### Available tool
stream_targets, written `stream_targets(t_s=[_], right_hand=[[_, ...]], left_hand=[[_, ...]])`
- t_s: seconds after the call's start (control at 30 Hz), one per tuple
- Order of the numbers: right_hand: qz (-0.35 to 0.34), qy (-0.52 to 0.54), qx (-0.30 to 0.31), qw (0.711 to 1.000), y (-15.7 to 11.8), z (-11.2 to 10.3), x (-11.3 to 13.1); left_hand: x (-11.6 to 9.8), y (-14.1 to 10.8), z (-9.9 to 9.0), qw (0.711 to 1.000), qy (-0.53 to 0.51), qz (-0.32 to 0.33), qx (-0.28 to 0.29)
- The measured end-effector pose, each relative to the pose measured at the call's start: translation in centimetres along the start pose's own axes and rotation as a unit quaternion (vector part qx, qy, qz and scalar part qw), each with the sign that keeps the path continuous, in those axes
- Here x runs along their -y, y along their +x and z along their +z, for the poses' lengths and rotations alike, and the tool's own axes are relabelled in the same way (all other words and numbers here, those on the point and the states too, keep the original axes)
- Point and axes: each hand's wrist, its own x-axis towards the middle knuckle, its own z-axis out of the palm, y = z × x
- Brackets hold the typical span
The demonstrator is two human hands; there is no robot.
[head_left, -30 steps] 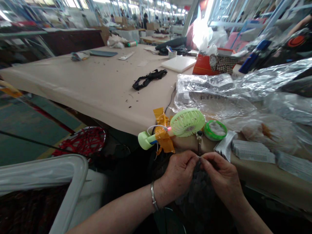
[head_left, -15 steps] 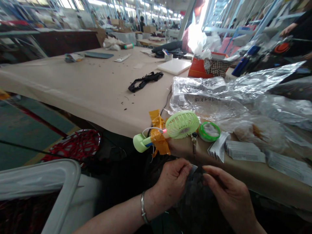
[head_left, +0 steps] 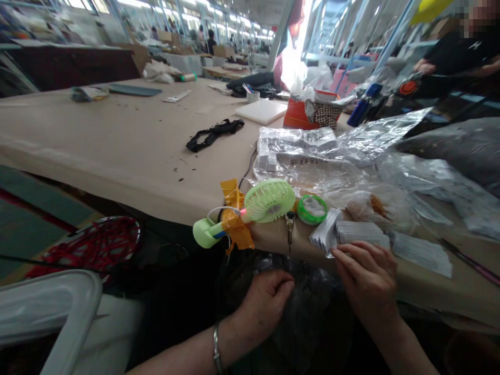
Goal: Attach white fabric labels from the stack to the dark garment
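My left hand (head_left: 269, 294) is closed, thumb against curled fingers, above dark, see-through plastic (head_left: 304, 307) in my lap. Whatever is between its fingertips is too hidden to name. Over the table's front edge, my right hand (head_left: 369, 276) has thumb and forefinger together at the lower corner of a fanned stack of white labels (head_left: 325, 233). Its other fingers lie just below a second stack of printed labels (head_left: 361, 232). A further row of labels (head_left: 422, 252) is spread to the right.
A green handheld fan (head_left: 269, 200) is taped at the table edge. Beside it are a pointed metal tool (head_left: 289, 229) and a green round tub (head_left: 312, 209). Clear plastic bags (head_left: 312, 156) lie behind. A white bin (head_left: 94, 291) stands left; a person (head_left: 461, 57) is at far right.
My hands were together at a small whitish piece on dark material. My right hand has moved away to the label stacks; my left stays low, closed. The view has turned slightly right.
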Motion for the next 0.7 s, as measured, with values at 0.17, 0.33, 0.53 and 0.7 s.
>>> stream_targets(t_s=[0.17,0.33,0.53,0.7], right_hand=[[-0.026,0.077,-0.042,0.996,-0.6,-2.0,1.0],[-0.056,0.171,-0.008,0.984,-2.2,-3.5,3.6],[-0.036,0.111,0.026,0.993,-2.5,-2.8,0.7],[0.049,-0.068,0.068,0.994,-2.0,-1.1,-2.5]], left_hand=[[-2.5,0.4,2.2,0.957,-0.247,-0.11,0.102],[-4.5,1.2,4.2,0.85,-0.482,-0.173,0.126],[-4.6,1.4,4.7,0.874,-0.427,-0.215,0.083],[-4.3,1.2,4.6,0.896,-0.357,-0.253,0.078]])
